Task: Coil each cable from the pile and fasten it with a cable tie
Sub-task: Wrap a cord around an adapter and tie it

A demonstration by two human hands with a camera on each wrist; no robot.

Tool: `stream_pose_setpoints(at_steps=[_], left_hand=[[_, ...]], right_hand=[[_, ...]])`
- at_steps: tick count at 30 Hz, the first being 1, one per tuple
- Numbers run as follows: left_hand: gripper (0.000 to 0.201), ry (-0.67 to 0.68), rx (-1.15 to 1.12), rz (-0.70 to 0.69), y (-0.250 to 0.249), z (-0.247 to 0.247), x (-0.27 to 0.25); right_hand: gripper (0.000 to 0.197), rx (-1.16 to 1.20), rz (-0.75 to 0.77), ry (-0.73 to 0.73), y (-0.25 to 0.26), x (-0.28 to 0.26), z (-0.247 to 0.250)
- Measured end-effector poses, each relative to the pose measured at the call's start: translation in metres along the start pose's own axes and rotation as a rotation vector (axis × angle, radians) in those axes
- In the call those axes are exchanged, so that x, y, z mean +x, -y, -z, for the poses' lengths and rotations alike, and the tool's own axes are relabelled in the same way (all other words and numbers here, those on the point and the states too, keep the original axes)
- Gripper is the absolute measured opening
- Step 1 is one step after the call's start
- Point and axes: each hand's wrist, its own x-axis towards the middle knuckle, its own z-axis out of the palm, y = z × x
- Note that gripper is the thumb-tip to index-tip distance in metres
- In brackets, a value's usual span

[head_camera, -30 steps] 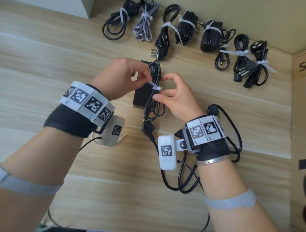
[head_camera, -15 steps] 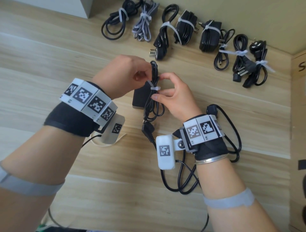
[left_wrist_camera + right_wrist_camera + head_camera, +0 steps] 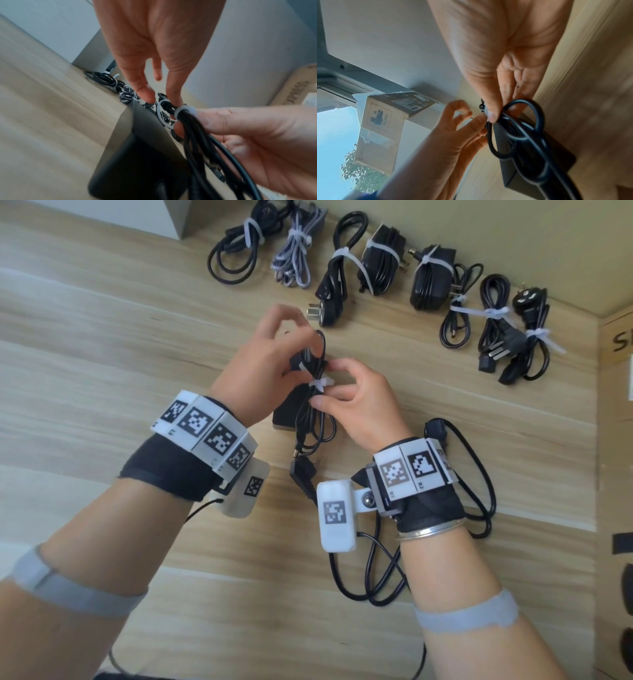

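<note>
Fingers of the right hand (image 3: 356, 405) pinch the coiled black cable (image 3: 313, 409) just beside its white cable tie (image 3: 320, 383). Left hand (image 3: 270, 364) pinches the tie's tail.

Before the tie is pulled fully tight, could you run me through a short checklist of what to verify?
1. White cable tie wrapped around the coiled black cable: ok.
2. Right hand pinches the bundle at the tie: ok.
3. Left hand grips the coil's upper loop: ok; whether it holds the tie's tail: cannot tell.
4. Tie cinched fully: cannot tell.
5. Black adapter brick lies on the table under the coil: ok.
6. Loose cable still uncoiled by the right wrist: not ok.
</note>
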Motion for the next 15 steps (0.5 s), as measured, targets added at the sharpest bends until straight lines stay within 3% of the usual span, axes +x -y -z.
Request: stream_pose_setpoints(at_steps=[3, 6, 11, 15], left_hand=[[0.037, -0.010, -0.173, 0.262, -0.0014, 0.0029, 0.0022], [0.026, 0.098, -0.433, 0.452, -0.0011, 0.0030, 0.0077], [0.007, 0.136, -0.649, 0.515, -0.0013, 0.0025, 0.0073], [0.025, 0.093, -0.556, 0.516, 0.0004, -0.0016, 0.0054]], right_hand=[[0.046, 0.032, -0.002, 0.003, -0.0019, -0.0022, 0.0012], [0.049, 0.061, -0.005, 0.002, -0.0013, -0.0028, 0.0005], [0.047, 0.059, -0.009, 0.004, -0.0003, -0.0005, -0.0050], [0.055, -0.018, -0.031, -0.045, 0.0018, 0.0006, -0.0071]])
